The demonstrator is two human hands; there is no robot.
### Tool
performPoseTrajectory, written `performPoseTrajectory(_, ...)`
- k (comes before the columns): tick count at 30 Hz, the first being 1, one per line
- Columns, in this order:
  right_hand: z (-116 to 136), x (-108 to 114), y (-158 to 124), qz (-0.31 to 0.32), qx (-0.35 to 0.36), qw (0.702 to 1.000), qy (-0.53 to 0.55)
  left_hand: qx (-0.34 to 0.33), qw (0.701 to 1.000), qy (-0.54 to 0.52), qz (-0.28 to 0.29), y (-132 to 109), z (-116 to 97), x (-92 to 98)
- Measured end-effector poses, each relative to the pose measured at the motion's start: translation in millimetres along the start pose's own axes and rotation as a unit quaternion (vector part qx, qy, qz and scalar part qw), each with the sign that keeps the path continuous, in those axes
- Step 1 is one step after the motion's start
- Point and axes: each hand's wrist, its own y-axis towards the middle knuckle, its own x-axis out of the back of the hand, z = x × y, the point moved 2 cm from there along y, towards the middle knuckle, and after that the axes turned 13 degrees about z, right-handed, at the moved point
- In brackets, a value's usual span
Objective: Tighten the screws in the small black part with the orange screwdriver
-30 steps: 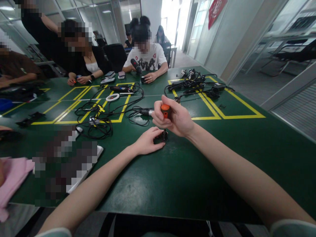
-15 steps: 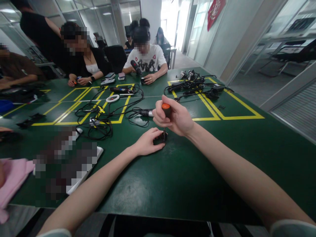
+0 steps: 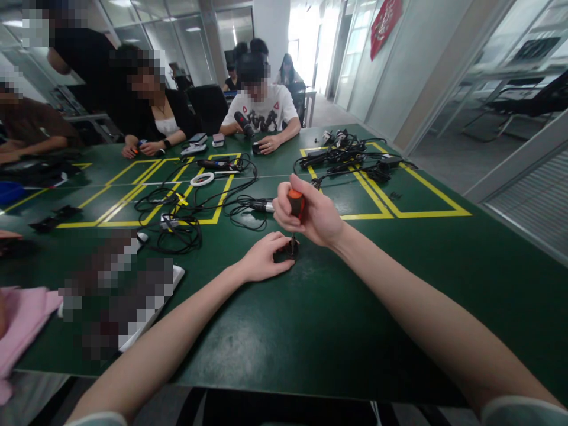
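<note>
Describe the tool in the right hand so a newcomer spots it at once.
Over the big green table, go to the camera wearer's right hand. It grips an upright tool whose thin shaft points down at a small black part held in the left hand. Its orange-topped handle sets it apart from that part and the black cables beyond.

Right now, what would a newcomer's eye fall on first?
Probably the orange-and-black screwdriver mid-picture in the right hand's grip, its shaft pointing down at a small black part in the left hand's grip on the green table. Next, yellow tape outlines beyond, black cables heaped across those on the right.
</note>
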Motion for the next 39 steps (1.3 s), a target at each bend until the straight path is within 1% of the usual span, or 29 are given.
performPoseTrajectory(3, -2, -2, 1, 0.016, -0.013, 0.999, 0.025, -0.003, 1.0, -0.006, -0.002, -1, 0, 0.5)
performPoseTrajectory(7, -5, -11, 1, 0.044, -0.001, 0.999, 0.029, -0.009, 1.0, -0.016, -0.011, -2, 1, 0.5)
performPoseTrajectory(12, -8, -12, 0, 0.033, 0.015, 0.999, 0.009, -0.007, 1.0, -0.024, -0.016, -2, 1, 0.6)
performPoseTrajectory(15, -4, -7, 0, 0.02, 0.02, 0.999, -0.034, -0.012, 0.999, -0.031, -0.01, -2, 0, 1.3)
performPoseTrajectory(17, 2, -3, -1, 0.008, 0.019, 0.995, -0.1, -0.013, 0.999, -0.033, -0.007, -3, 0, 1.9)
performPoseTrajectory(18, 6, -2, -1, 0.002, 0.019, 0.989, -0.15, -0.011, 0.999, -0.031, -0.006, -3, -1, 2.1)
performPoseTrajectory(19, 10, -1, -1, -0.002, 0.023, 0.977, -0.21, -0.008, 1.0, -0.027, -0.005, -3, -1, 2.3)
performPoseTrajectory(20, 15, -1, -2, -0.008, 0.03, 0.959, -0.281, -0.006, 1.0, -0.023, -0.004, -3, -1, 2.3)
performPoseTrajectory(21, 20, -1, -3, -0.018, 0.043, 0.932, -0.358, -0.004, 1.0, -0.021, -0.002, -3, -1, 2.3)
performPoseTrajectory(23, 29, -1, -6, -0.041, 0.062, 0.866, -0.495, -0.001, 1.0, -0.02, 0.001, -3, -2, 2.3)
performPoseTrajectory(25, 37, -1, -8, -0.057, 0.043, 0.81, -0.582, 0.002, 1.0, -0.02, 0.005, -3, -3, 2.4)
performPoseTrajectory(26, 40, -1, -9, -0.055, 0.02, 0.791, -0.609, 0.005, 1.0, -0.019, 0.005, -3, -3, 2.5)
performPoseTrajectory(28, 46, -2, -11, -0.036, -0.038, 0.765, -0.642, 0.009, 1.0, -0.018, 0.005, -3, -4, 2.8)
performPoseTrajectory(31, 55, -7, -14, -0.012, -0.099, 0.743, -0.662, 0.011, 1.0, -0.018, 0.003, -3, -4, 2.5)
performPoseTrajectory(33, 60, -13, -16, -0.002, -0.124, 0.727, -0.676, 0.011, 1.0, -0.014, 0.0, -3, -3, 1.4)
performPoseTrajectory(34, 62, -16, -16, -0.006, -0.132, 0.714, -0.688, 0.011, 1.0, -0.011, -0.003, -3, -2, 0.6)
performPoseTrajectory(36, 64, -22, -17, -0.021, -0.152, 0.68, -0.717, 0.01, 1.0, -0.009, -0.006, -2, 0, -1.1)
performPoseTrajectory(39, 64, -28, -16, -0.032, -0.202, 0.622, -0.756, 0.009, 1.0, -0.01, -0.003, -1, 1, -2.4)
